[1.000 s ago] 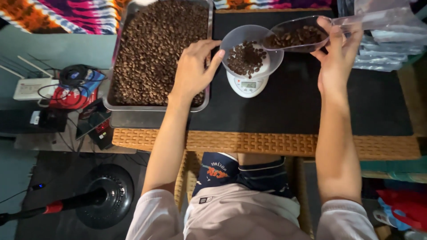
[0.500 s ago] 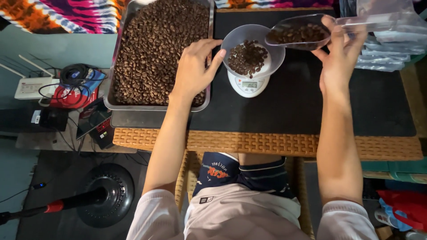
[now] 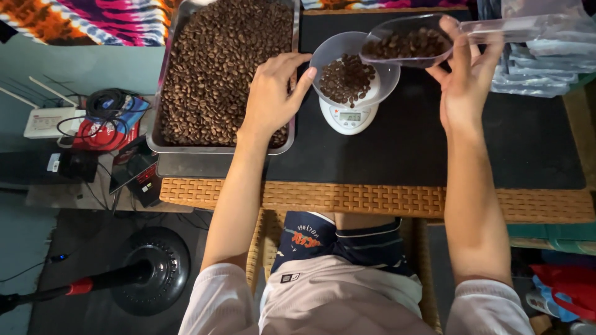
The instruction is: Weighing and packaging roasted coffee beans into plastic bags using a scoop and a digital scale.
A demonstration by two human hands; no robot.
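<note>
A metal tray (image 3: 162,142) full of brown coffee beans lies at the left of the dark table top. Beside it a clear bowl (image 3: 323,59) with some beans sits on a small white scale (image 3: 347,119). My left hand (image 3: 270,93) rests over the tray's right edge, fingers spread, its thumb and fingertips touching the bowl's left rim. My right hand (image 3: 465,77) holds a clear plastic scoop (image 3: 406,43) loaded with beans, tilted just above the bowl's right side.
A stack of clear plastic bags (image 3: 543,59) lies at the far right. The table has a woven wicker front edge (image 3: 372,198). Left of it sit a white router, cables and a red object (image 3: 102,127). A fan base (image 3: 152,270) stands on the floor.
The scoop has drifted slightly left, closer over the bowl. My left hand stays at the bowl's rim.
</note>
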